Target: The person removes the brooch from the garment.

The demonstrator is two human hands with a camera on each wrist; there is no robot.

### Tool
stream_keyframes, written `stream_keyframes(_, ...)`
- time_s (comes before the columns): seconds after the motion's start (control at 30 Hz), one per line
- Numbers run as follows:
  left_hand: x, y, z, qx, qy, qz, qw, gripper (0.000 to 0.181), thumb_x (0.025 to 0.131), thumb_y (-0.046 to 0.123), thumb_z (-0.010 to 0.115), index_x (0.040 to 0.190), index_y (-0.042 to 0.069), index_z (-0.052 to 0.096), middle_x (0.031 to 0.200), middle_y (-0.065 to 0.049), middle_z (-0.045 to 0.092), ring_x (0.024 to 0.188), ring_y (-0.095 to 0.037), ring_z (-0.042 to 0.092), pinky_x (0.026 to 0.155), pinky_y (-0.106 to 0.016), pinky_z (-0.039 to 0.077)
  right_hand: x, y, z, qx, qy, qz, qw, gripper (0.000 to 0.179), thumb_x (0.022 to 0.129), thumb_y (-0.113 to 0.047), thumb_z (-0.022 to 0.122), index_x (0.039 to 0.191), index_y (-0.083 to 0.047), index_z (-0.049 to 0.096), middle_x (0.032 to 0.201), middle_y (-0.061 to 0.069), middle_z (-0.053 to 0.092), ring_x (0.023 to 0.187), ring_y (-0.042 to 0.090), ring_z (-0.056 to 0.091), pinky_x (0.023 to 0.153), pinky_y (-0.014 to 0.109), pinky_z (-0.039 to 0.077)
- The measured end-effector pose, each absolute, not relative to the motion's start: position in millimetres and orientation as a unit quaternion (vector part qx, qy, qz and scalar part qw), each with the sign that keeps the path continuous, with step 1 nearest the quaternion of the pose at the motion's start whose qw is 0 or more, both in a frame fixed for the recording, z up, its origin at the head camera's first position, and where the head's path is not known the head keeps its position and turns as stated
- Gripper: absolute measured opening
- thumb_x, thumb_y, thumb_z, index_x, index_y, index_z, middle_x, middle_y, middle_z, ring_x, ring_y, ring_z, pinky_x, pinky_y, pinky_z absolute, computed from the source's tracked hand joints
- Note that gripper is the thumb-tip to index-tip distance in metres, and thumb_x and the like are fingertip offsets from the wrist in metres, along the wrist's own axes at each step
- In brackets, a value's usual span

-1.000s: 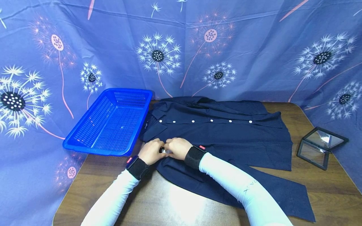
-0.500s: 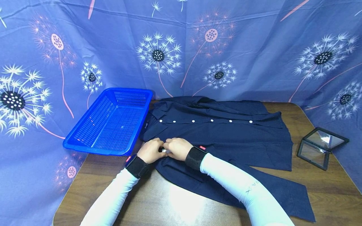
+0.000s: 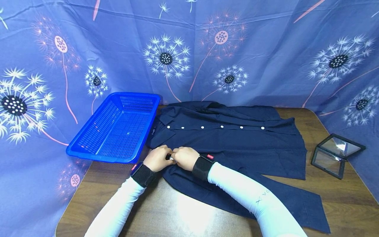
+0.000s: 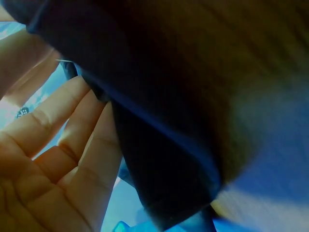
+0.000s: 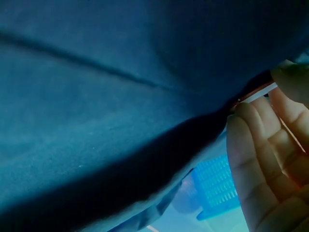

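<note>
The fingers of the right hand (image 3: 186, 158) were curled in, apparently pinching a small pale thing (image 3: 171, 158) with a thin edge; what it was could not be made out. The left hand (image 3: 158, 158) met them almost touching, its thumb and fingertips bent in on the dark shirt (image 3: 231, 141), seemingly gripping a fold of it.

With the hands hiding the join, the pale thing could well have slipped or gone on crooked, since so little of it showed between the fingers. A harder pull from either hand might have creased or dragged the thin cloth, which lay loose on the surface (image 3: 103, 184), buttons upward.

Farther out, the blue basket (image 3: 103, 158) stood just beside the collar, where a wide swing of the left arm might have knocked it. A hinged, mirror-like frame (image 3: 328, 163) lay opened beyond the hem, well apart from both hands.
</note>
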State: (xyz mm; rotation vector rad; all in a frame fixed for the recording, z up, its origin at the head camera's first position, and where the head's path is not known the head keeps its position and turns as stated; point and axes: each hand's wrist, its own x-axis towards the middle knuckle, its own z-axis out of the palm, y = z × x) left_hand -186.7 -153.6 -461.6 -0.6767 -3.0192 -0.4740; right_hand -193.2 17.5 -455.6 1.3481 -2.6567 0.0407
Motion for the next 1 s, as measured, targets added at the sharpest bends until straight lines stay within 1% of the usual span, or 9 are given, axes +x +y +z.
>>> stream_keyframes(0.17, -184.7, -155.3, -464.1, -0.238, -0.954, -0.180, 0.036, 0.029, 0.075, 0.027, 0.082, 0.095, 0.008, 0.075, 0.084, -0.005, 0.066, 0.080, -0.022, 0.066, 0.069, -0.037, 0.053, -193.9, 18.9, -456.7, 0.459, -0.882, 0.002, 0.102, 0.003, 0.081, -0.019, 0.074, 0.083, -0.016, 0.073, 0.085, -0.003, 0.067, 0.078, 0.015, 0.066, 0.070, 0.030, 0.054)
stream_keyframes(0.23, -183.6, -156.0, -464.8, -0.250, -0.949, -0.186, 0.054, 0.028, 0.074, 0.024, 0.082, 0.094, 0.005, 0.074, 0.082, -0.005, 0.065, 0.078, -0.022, 0.065, 0.068, -0.037, 0.052, -193.9, 19.5, -456.4, 0.463, -0.879, -0.003, 0.112, 0.004, 0.082, -0.020, 0.073, 0.082, -0.016, 0.073, 0.085, -0.003, 0.068, 0.077, 0.015, 0.067, 0.070, 0.031, 0.054)
stream_keyframes(0.3, -182.7, -156.3, -464.4, -0.255, -0.946, -0.194, 0.058, 0.029, 0.074, 0.022, 0.082, 0.095, 0.004, 0.074, 0.082, -0.006, 0.065, 0.078, -0.022, 0.065, 0.070, -0.038, 0.053, -193.7, 20.1, -455.5, 0.466, -0.876, -0.006, 0.120, 0.005, 0.084, -0.020, 0.072, 0.081, -0.016, 0.074, 0.084, -0.003, 0.068, 0.076, 0.015, 0.067, 0.069, 0.031, 0.054)
stream_keyframes(0.43, -182.4, -156.3, -463.2, -0.249, -0.947, -0.202, 0.037, 0.032, 0.077, 0.022, 0.080, 0.101, 0.002, 0.073, 0.088, -0.008, 0.066, 0.084, -0.024, 0.066, 0.076, -0.040, 0.054, -193.5, 21.7, -453.6, 0.468, -0.875, -0.004, 0.122, 0.007, 0.085, -0.021, 0.071, 0.080, -0.016, 0.074, 0.082, -0.003, 0.067, 0.075, 0.015, 0.067, 0.069, 0.031, 0.054)
stream_keyframes(0.6, -182.4, -156.6, -463.4, -0.239, -0.951, -0.196, 0.020, 0.032, 0.081, 0.025, 0.078, 0.105, 0.004, 0.073, 0.094, -0.008, 0.068, 0.091, -0.023, 0.067, 0.082, -0.039, 0.053, -194.4, 23.6, -453.5, 0.468, -0.876, 0.002, 0.118, 0.007, 0.084, -0.021, 0.071, 0.079, -0.016, 0.073, 0.081, -0.003, 0.066, 0.075, 0.015, 0.067, 0.068, 0.031, 0.054)
stream_keyframes(0.8, -180.3, -157.0, -459.9, -0.238, -0.949, -0.207, 0.022, 0.031, 0.082, 0.026, 0.077, 0.104, 0.003, 0.072, 0.098, -0.009, 0.070, 0.095, -0.024, 0.068, 0.085, -0.039, 0.053, -195.4, 24.7, -454.6, 0.466, -0.875, 0.011, 0.128, 0.006, 0.084, -0.020, 0.071, 0.079, -0.015, 0.071, 0.079, -0.003, 0.065, 0.073, 0.015, 0.066, 0.067, 0.032, 0.053)
stream_keyframes(1.0, -178.3, -156.5, -454.2, -0.234, -0.949, -0.208, 0.037, 0.029, 0.084, 0.026, 0.076, 0.101, 0.003, 0.072, 0.095, -0.009, 0.070, 0.091, -0.024, 0.067, 0.082, -0.040, 0.054, -194.6, 26.4, -450.7, 0.463, -0.875, 0.029, 0.139, 0.007, 0.082, -0.018, 0.071, 0.077, -0.014, 0.069, 0.076, -0.001, 0.063, 0.071, 0.015, 0.066, 0.066, 0.031, 0.053)
